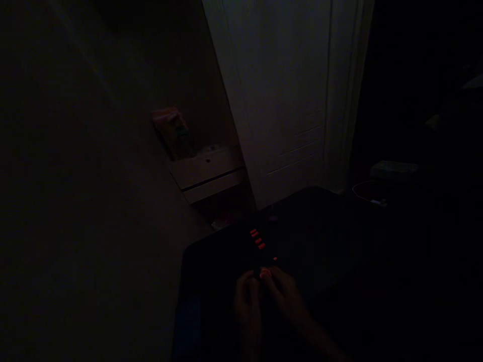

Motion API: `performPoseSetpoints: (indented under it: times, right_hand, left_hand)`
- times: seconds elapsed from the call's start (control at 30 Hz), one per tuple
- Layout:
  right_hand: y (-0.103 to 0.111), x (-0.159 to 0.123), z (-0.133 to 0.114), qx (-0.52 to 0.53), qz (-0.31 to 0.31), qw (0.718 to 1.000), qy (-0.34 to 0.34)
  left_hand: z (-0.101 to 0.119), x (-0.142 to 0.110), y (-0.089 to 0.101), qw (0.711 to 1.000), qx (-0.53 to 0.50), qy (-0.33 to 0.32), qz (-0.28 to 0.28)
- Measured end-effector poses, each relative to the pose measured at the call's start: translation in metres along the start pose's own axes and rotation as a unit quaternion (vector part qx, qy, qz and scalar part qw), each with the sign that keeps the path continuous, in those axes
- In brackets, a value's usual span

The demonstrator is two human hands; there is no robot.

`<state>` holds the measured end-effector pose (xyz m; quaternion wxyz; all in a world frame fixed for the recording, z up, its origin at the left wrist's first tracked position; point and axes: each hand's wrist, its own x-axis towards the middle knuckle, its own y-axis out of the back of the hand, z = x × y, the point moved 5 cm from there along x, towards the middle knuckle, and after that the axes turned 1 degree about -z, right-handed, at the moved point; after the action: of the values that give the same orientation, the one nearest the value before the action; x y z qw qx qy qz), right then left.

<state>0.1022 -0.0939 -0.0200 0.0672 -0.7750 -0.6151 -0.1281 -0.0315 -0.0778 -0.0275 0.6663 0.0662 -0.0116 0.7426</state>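
Observation:
The scene is very dark. My right hand (286, 295) is closed, its thumb and fingers pinching a small round thing that glows red (265, 273); its kind cannot be made out. Close beside it on the left, my left hand (247, 296) has curled fingers near the same glow. Whatever those fingers may hold is lost in shadow. Beyond the hands, several short red bars (257, 239) lie in a row on the dark table (320, 231). A tiny red ring-like spot (275, 258) shows between the row and my right hand.
A small purplish item (273, 218) lies near the table's far edge. A white cable (362, 185) and a pale flat box (394, 170) are at the right. A blue object (188, 322) sits at the near left. Behind are a pale door (279, 100) and a drawer unit (207, 173).

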Motion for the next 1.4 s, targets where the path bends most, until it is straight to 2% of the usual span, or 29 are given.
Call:
performPoseSetpoints:
  times: [0.13, 0.23, 0.43, 0.83, 1.1, 1.23, 1.4]
  right_hand:
    - [0.000, -0.002, 0.002, 0.040, -0.007, 0.999, -0.033]
    - [-0.001, -0.002, 0.004, 0.040, -0.017, 0.999, -0.021]
    - [0.000, 0.001, 0.005, -0.010, 0.004, 1.000, 0.029]
    - [0.002, 0.001, 0.015, 0.011, 0.017, 1.000, -0.023]
    - [-0.002, -0.005, -0.005, -0.034, -0.045, 0.996, 0.071]
    - [-0.005, -0.007, 0.000, -0.064, -0.061, 0.991, 0.099]
    - [-0.007, -0.006, 0.009, -0.068, -0.079, 0.990, 0.093]
  left_hand:
    - [0.005, 0.002, 0.000, 0.998, 0.043, -0.038, -0.008]
    - [0.007, 0.003, 0.000, 0.997, 0.053, -0.059, -0.023]
    - [0.003, 0.003, -0.003, 0.998, 0.028, -0.014, -0.056]
    - [0.000, 0.005, -0.002, 0.998, 0.033, 0.001, -0.051]
    - [-0.003, 0.004, 0.000, 0.999, 0.028, 0.013, -0.038]
    - [0.002, 0.003, 0.002, 0.998, 0.041, -0.001, -0.043]
    - [0.007, 0.003, 0.004, 0.998, 0.038, -0.027, -0.038]
